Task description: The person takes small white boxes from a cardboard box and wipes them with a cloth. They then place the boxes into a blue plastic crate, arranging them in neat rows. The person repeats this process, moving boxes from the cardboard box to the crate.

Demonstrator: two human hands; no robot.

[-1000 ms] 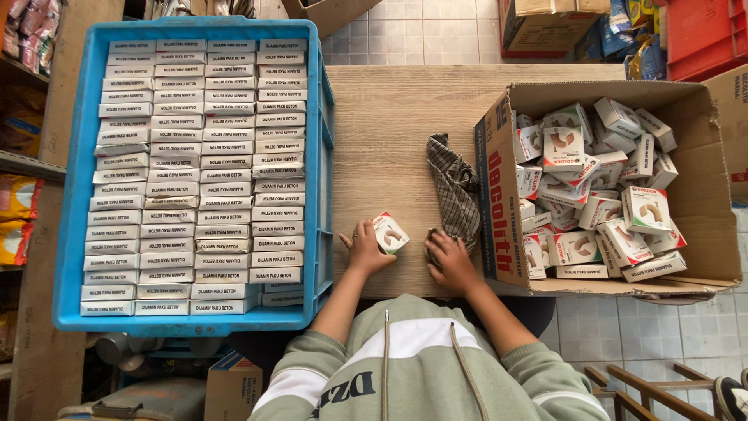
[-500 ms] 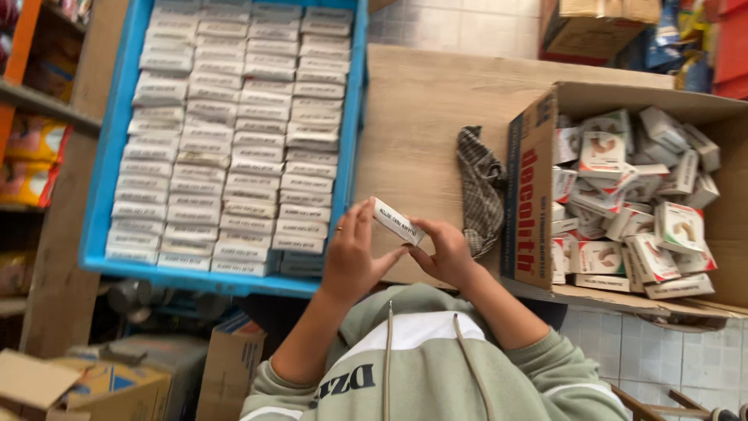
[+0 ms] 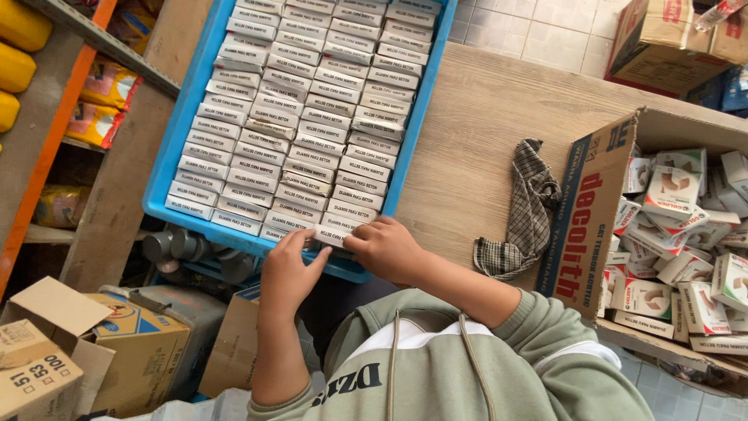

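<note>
Lowered since before, both hands (image 3: 343,257) now grasp a small white box (image 3: 331,234) inside the blue crate (image 3: 183,117) on the wooden table (image 3: 483,117).

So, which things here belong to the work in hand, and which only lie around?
In the work:
left hand
right hand
small box
blue crate
open carton

Lying about:
checked cloth
yellow bottles
cardboard boxes

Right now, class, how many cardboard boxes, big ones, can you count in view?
4. One on the table at right, holding small packs; one on the floor top right; two at bottom left, one open, one beside it. More may be hidden.
</note>
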